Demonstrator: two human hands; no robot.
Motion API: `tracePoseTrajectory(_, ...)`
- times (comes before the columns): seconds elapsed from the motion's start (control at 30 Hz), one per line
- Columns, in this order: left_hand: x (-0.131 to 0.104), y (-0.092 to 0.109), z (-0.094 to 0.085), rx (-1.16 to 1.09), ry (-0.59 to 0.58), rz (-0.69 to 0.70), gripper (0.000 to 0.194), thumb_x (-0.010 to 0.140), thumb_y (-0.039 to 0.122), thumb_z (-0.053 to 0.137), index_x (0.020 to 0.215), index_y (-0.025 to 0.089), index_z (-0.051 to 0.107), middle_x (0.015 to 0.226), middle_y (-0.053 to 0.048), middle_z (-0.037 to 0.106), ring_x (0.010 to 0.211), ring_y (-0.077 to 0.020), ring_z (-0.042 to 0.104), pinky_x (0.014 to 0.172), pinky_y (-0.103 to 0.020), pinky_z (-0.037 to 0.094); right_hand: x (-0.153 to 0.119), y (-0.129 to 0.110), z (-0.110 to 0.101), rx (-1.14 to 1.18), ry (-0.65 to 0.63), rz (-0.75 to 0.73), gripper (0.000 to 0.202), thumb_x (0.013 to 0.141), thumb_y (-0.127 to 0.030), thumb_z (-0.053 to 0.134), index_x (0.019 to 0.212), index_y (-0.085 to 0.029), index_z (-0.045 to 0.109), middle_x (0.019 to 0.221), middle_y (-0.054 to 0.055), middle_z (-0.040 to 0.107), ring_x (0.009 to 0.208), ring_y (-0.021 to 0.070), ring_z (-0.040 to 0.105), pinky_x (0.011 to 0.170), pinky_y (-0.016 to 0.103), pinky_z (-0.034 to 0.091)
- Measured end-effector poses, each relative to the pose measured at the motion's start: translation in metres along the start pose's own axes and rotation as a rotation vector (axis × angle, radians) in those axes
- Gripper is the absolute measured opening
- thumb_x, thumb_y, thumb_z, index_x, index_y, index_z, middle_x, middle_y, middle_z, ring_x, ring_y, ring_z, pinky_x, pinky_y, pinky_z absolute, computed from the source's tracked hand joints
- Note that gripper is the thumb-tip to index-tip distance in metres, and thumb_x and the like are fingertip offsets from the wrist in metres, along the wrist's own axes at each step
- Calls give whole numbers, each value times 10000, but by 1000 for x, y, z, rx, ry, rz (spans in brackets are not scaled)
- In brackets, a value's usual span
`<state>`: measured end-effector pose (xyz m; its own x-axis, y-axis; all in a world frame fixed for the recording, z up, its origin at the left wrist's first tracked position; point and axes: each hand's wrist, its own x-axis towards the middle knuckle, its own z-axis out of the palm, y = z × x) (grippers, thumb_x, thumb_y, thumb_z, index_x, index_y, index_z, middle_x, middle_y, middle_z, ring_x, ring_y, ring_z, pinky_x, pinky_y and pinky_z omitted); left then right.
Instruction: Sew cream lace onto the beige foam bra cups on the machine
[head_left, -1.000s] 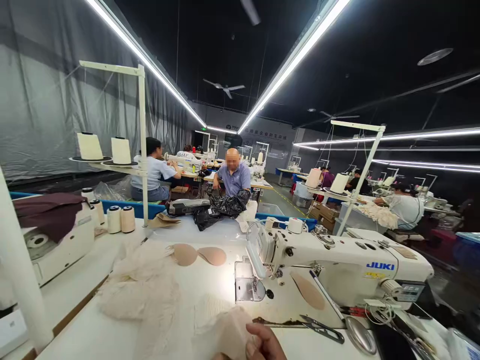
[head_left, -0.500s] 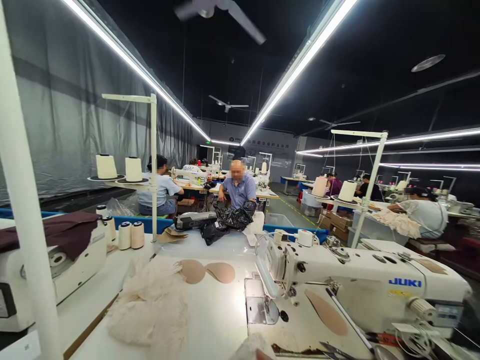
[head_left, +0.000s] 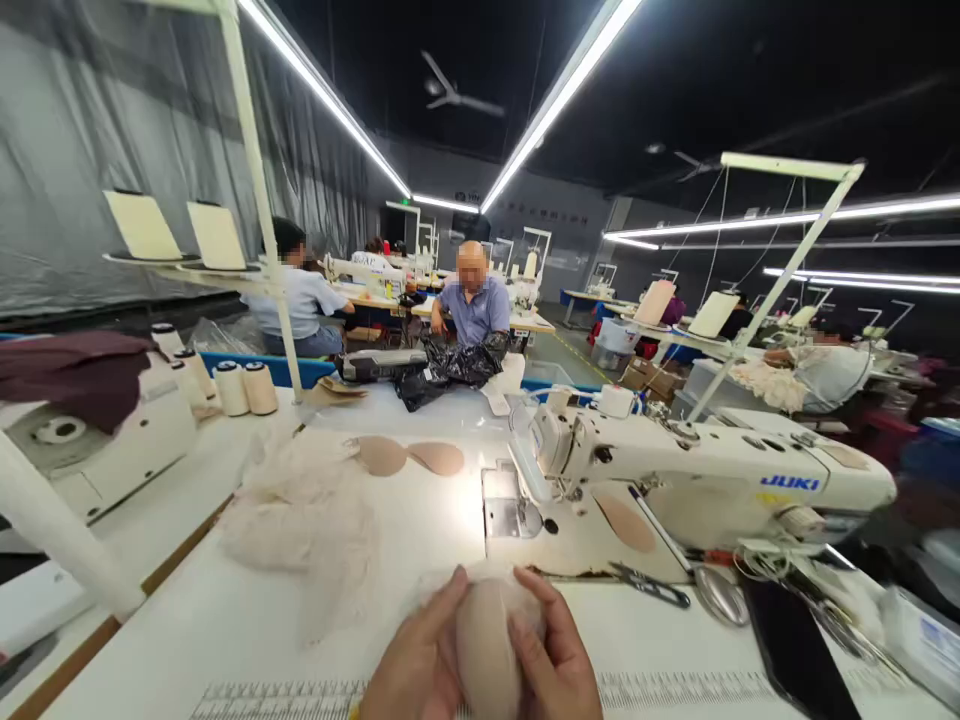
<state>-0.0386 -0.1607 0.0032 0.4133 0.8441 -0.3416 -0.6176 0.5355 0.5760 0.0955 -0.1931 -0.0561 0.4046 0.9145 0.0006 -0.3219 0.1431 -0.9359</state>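
I have the beige cup (head_left: 487,650) between my two hands, close in front of me at the near edge of the table (head_left: 172,640). My left hand (head_left: 420,650) is wrapped around its left side, thumb up by the top; my right hand (head_left: 559,650) grips the opposite side, its thumb pressed on the face and its forefinger reaching along the upper rim. Held from both sides like this, the curve probably keeps its form and neither edge folds. Filmy cloth seems to show just past my fingertips, but blur keeps me from telling whether it covers the cup.

Beyond my left hand lies a heap of sheer fabric (head_left: 300,530), with two flat beige pieces (head_left: 409,456) farther forward, likely set apart so they stay unwrinkled. Ahead and to the right of my right hand stands the sewing machine (head_left: 697,480), a single beige panel (head_left: 628,522) on its bed. Nearer that hand rest the thread snips (head_left: 651,586), presumably there for an easy reach.
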Motion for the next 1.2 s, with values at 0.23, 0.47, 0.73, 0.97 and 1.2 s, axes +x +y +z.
tracePoseTrajectory(0.23, -6, 0, 14, 92, 24, 80, 491, 675, 402, 974, 1065, 143, 826, 1135, -140, 802, 1121, -349, 708, 928, -371, 580, -4, -22, 11, 228, -24, 96, 602, 780, -526, 873, 1291, -286, 664, 1138, 63, 745, 976, 262, 707, 890, 408, 586)
tracePoseTrajectory(0.47, -3, -1, 13, 118, 80, 108, 473, 652, 383, 966, 1031, 138, 825, 1063, -148, 815, 1007, -351, 749, 845, -388, 595, -1, -20, 6, 256, -75, 94, 810, 747, -499, 910, 1434, -273, 545, 1042, 68, 771, 917, 256, 731, 841, 400, 603)
tracePoseTrajectory(0.73, -2, -3, 23, 95, -27, 65, 410, 737, 405, 927, 1028, 139, 818, 991, -142, 821, 968, -339, 763, 885, -407, 586, -1, -19, 2, 244, -103, 95, 803, 743, -511, 912, 1416, -266, 548, 1044, 72, 779, 899, 259, 742, 808, 392, 612)
tracePoseTrajectory(0.97, 1, -2, 22, 91, -42, 90, 400, 753, 363, 927, 1059, 134, 811, 1020, -137, 815, 1013, -331, 747, 910, -396, 579, 1, -20, 2, 268, -106, 109, 846, 722, -480, 935, 1428, -265, 520, 1041, 72, 778, 898, 264, 746, 818, 406, 612)
tracePoseTrajectory(1.2, -1, -2, 27, 141, -28, 38, 401, 725, 418, 938, 952, 126, 784, 939, -127, 809, 945, -316, 753, 787, -339, 569, 1, -20, 9, 275, -72, 80, 867, 707, -460, 947, 1420, -255, 499, 1017, 66, 777, 891, 265, 749, 834, 413, 615)
